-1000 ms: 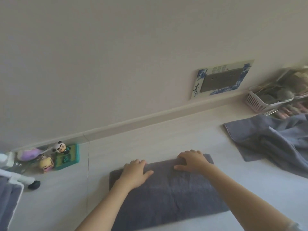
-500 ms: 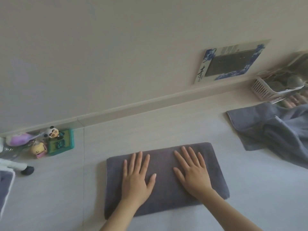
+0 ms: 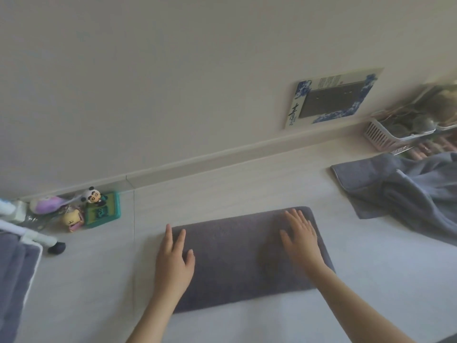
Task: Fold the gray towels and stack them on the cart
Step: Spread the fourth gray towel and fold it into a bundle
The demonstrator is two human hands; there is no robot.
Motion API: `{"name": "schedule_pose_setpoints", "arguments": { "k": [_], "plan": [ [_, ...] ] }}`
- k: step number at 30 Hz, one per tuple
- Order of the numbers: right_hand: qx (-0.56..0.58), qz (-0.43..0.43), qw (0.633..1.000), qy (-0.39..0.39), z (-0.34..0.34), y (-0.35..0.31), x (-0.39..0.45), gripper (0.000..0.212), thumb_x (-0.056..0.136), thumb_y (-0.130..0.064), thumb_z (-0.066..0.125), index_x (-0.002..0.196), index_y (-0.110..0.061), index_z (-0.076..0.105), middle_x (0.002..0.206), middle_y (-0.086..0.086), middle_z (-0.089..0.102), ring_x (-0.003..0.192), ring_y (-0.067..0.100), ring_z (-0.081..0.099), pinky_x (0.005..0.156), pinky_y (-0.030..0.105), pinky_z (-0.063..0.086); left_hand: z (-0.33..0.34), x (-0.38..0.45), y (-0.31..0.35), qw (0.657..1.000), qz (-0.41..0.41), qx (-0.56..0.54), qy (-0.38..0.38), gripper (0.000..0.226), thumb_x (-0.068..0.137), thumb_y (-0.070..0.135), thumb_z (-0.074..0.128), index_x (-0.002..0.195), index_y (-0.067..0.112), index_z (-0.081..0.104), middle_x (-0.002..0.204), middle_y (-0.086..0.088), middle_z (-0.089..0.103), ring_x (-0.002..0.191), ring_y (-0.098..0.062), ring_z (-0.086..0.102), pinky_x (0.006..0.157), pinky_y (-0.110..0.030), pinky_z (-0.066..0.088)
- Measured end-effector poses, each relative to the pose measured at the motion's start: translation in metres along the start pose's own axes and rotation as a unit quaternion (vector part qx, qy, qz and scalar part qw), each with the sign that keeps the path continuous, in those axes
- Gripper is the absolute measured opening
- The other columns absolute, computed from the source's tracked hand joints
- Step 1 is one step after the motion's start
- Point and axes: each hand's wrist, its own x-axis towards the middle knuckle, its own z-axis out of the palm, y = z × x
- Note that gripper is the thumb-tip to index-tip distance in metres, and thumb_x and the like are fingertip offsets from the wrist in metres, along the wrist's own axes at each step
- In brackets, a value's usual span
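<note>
Both hands have slid apart: the left hand [image 3: 173, 263] lies flat on the towel's [image 3: 237, 253] left edge, the right hand [image 3: 300, 237] flat near its right end. Smoothing works best pressing outward evenly before the next fold. Farther right, unfolded towels [image 3: 408, 191] wait.

The folded towel [image 3: 237, 256] is matt, napped gray cloth. The worktop [image 3: 247, 191] looks smooth with faint grain. The basket [image 3: 378, 137] is slatted plastic.

Dark gray folded towel [image 3: 237, 256], blue-gray rumpled towel [image 3: 405, 194], green box [image 3: 103, 210], black-and-white panda toy [image 3: 91, 195], pink basket [image 3: 380, 137]
</note>
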Motion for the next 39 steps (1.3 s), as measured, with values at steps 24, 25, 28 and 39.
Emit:
{"name": "schedule_pose_setpoints", "arguments": {
  "k": [24,25,28,39],
  "plan": [
    [0.455,0.114,0.883,-0.038,0.068,-0.088,-0.078,0.041,0.101,-0.034,0.033,0.141,-0.028,0.038,0.143,-0.012,0.041,0.132,0.006,0.035,0.108,0.021,0.022,-0.071,-0.021,0.053,0.86,-0.225,-0.442,-0.122,0.019,0.087,0.019,0.066,0.098,0.005,0.061,0.093,-0.009,0.068,0.08,-0.019,0.064,0.066,-0.028,0.05],
    [0.454,0.114,0.883,-0.039,0.068,-0.087,-0.079,0.041,0.101,-0.035,0.032,0.141,-0.028,0.038,0.144,-0.011,0.041,0.131,0.006,0.035,0.106,0.019,0.022,-0.072,-0.021,0.061,0.872,-0.204,-0.43,-0.115,0.024,0.085,0.02,0.068,0.1,0.003,0.059,0.095,-0.01,0.067,0.081,-0.019,0.064,0.066,-0.028,0.051],
    [0.469,0.111,0.874,-0.061,0.061,-0.087,-0.075,0.043,0.1,-0.04,0.03,0.14,-0.028,0.039,0.146,-0.007,0.04,0.132,0.008,0.035,0.107,0.021,0.023,-0.07,-0.021,0.091,0.905,-0.153,-0.387,-0.094,0.037,0.08,0.026,0.074,0.102,0.004,0.054,0.099,-0.011,0.065,0.086,-0.022,0.064,0.071,-0.033,0.052],
    [0.432,0.185,0.882,0.022,-0.03,0.027,-0.036,0.036,0.1,-0.038,0.031,0.12,-0.022,0.056,0.119,-0.002,0.061,0.12,0.018,0.05,0.105,0.035,0.035,-0.049,-0.02,0.208,0.979,-0.049,-0.195,-0.035,0.04,0.08,0.036,0.07,0.097,0.013,0.043,0.079,0.009,0.05,0.081,-0.021,0.054,0.068,-0.027,0.036]
  ]
}}
